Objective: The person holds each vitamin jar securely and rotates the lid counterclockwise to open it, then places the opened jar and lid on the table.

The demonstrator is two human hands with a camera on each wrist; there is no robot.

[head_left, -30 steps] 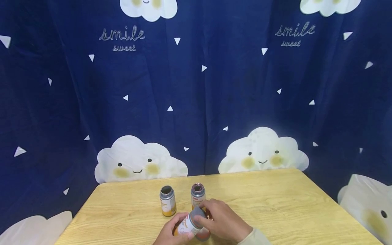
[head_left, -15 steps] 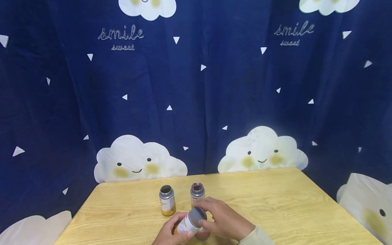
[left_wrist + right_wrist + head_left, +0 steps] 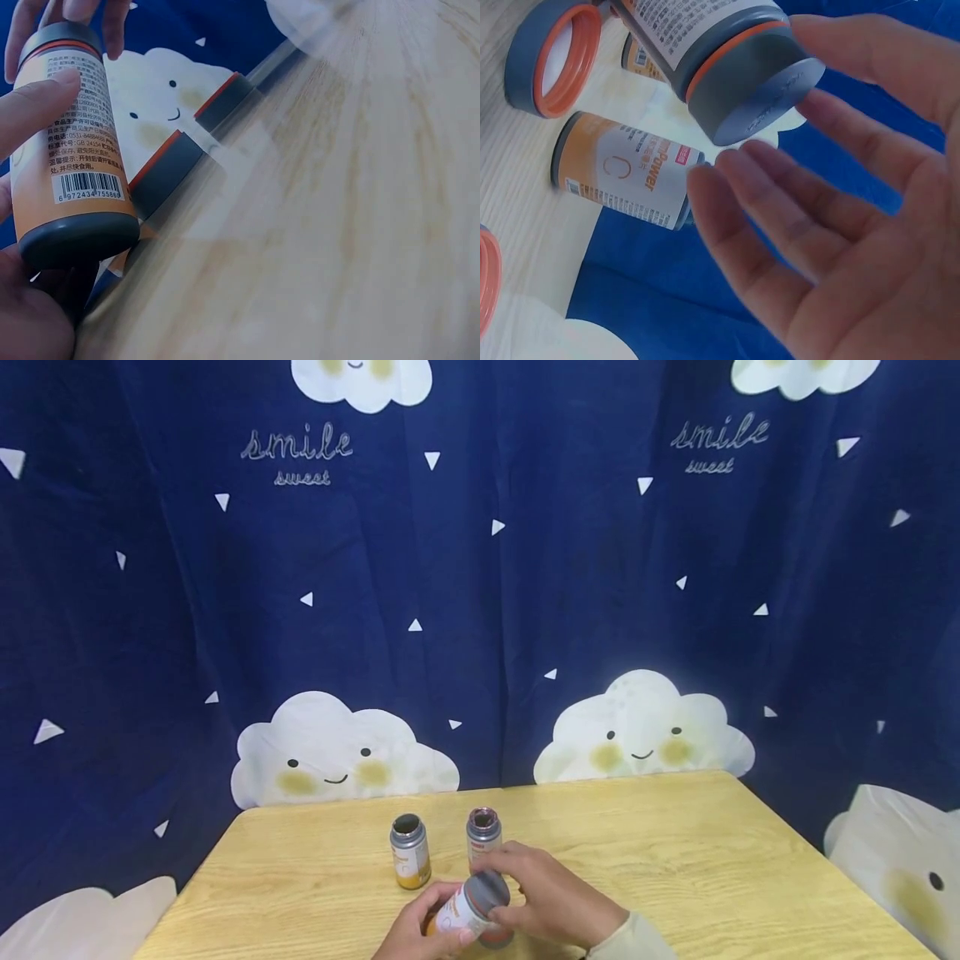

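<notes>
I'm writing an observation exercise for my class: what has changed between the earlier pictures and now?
The thumb of the right hand has slid right and down across the cap, to its edge, baring more of its top. Nothing was let go. The left hand still holds the tilted bottle; two open bottles still stand on the table.

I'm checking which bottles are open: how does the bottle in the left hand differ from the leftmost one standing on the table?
The held bottle has its gray cap on; the standing bottle has none, its mouth open.
The held bottle is tilted; the standing bottle is upright.
The left hand grips the held bottle; the standing bottle rests on the table.
Both have white-and-orange labels.
</notes>
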